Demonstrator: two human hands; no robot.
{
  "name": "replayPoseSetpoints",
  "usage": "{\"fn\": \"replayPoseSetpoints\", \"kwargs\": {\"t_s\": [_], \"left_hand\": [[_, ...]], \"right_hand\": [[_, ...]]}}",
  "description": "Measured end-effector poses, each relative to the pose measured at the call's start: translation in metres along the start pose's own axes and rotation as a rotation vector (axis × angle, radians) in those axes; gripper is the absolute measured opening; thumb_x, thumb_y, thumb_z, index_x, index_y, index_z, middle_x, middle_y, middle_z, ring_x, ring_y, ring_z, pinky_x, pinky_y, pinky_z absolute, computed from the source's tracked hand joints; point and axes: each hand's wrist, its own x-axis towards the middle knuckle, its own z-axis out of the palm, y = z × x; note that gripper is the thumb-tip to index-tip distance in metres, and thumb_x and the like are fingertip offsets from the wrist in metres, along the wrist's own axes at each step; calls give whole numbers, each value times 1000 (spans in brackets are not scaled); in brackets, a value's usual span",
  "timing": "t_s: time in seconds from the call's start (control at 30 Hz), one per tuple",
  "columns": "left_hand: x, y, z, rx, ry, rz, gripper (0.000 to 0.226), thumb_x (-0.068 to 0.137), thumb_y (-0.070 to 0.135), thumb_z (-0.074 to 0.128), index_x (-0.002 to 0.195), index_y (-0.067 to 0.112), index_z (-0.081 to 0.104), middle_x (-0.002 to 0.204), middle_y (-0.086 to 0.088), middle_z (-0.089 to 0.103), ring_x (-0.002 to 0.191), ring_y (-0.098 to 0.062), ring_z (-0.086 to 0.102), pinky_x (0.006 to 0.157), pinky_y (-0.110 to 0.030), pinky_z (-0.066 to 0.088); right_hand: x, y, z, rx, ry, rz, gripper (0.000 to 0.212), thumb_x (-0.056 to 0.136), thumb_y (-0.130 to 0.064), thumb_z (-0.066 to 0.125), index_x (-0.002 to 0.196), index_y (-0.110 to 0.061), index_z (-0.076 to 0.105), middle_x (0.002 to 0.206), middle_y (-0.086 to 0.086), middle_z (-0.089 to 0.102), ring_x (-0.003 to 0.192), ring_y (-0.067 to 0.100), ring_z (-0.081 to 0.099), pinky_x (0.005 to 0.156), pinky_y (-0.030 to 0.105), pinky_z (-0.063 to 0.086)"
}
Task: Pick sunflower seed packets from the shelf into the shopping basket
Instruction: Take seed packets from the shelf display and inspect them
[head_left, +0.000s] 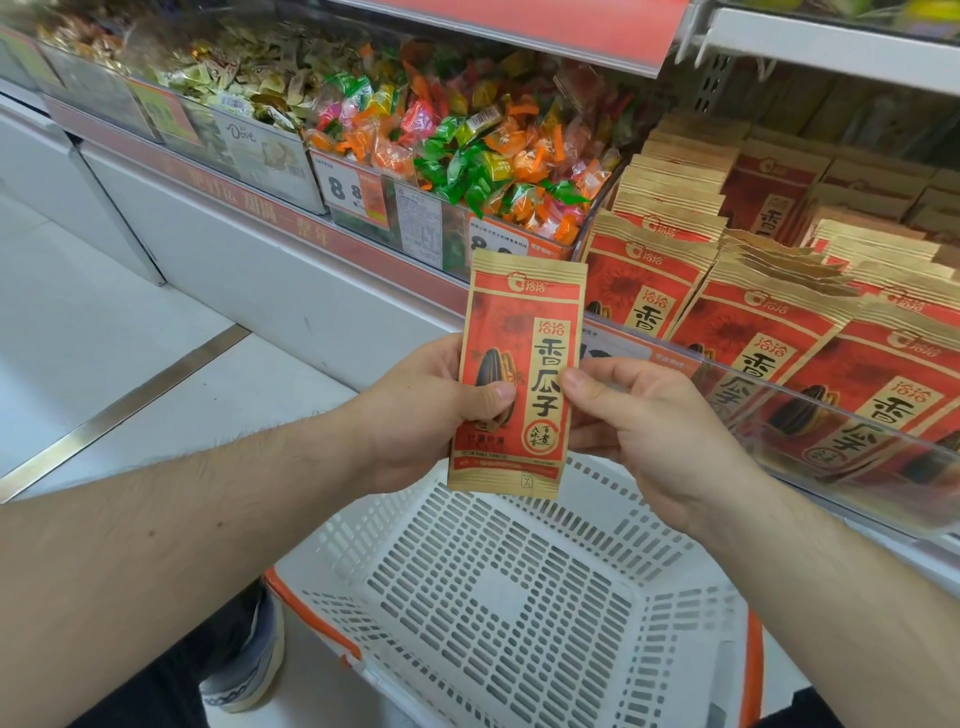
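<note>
The packet (519, 374) stands upright between both hands above the basket (498, 597): the left hand (431, 410) pinches its left edge, the right hand (639, 415) its right edge, near the shelf (779, 312) of packets.

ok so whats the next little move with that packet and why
Probably lower the packet straight down and let go: both the left hand and right hand pinch it upright right above the white basket, which looks empty so far.
</note>
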Motion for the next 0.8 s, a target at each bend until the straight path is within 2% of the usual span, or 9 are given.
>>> {"fn": "replayPoseSetpoints", "kwargs": {"t_s": [0.17,0.33,0.47,0.6,0.67,0.73,0.8], "left_hand": [[0,0,-1,-21,-15,-40,28,98,2,51,122,13,62,106,-12,75,96,-29,73,85,-44,58],[0,2,-1,-78,-29,-50,32,92,9,55,123,10,63,111,-15,74,97,-30,72,86,-43,59],[2,4,-6,-119,-47,-30,42,86,12,68,127,8,61,116,-17,72,99,-31,72,87,-44,59],[0,6,-14,41,-98,-50,51,78,17,68,128,12,60,118,-14,72,105,-32,71,90,-48,57],[-2,7,-18,69,-119,-53,51,77,15,68,127,13,60,119,-13,72,106,-32,70,89,-47,58],[-4,9,-18,58,-129,-52,53,78,15,67,130,11,58,121,-14,70,107,-33,70,86,-46,59],[-4,9,-18,45,-118,-57,53,79,16,66,130,9,58,120,-15,71,105,-33,71,84,-45,60]], "right_hand": [[1,5,-1,-68,-67,40,23,98,-26,57,104,-10,73,91,14,74,72,21,61,79,37,53],[2,4,-6,-199,-146,28,31,98,-34,54,103,-8,72,89,4,73,72,16,58,71,31,47],[2,6,-7,-273,-167,-52,32,99,-27,55,100,1,70,88,14,73,67,12,59,67,28,46],[1,8,-10,-222,-193,-72,35,96,-27,56,102,4,68,87,17,72,63,11,60,64,26,46],[0,7,-14,-214,-256,-64,38,89,-32,64,107,1,67,93,18,73,68,12,62,65,27,47],[-1,5,-17,-212,-349,-54,39,82,-23,77,115,-5,65,103,22,72,78,20,65,66,27,50],[-1,5,-19,-202,-400,-51,44,75,-12,73,118,-7,63,107,28,70,85,28,65,66,27,52]]}}
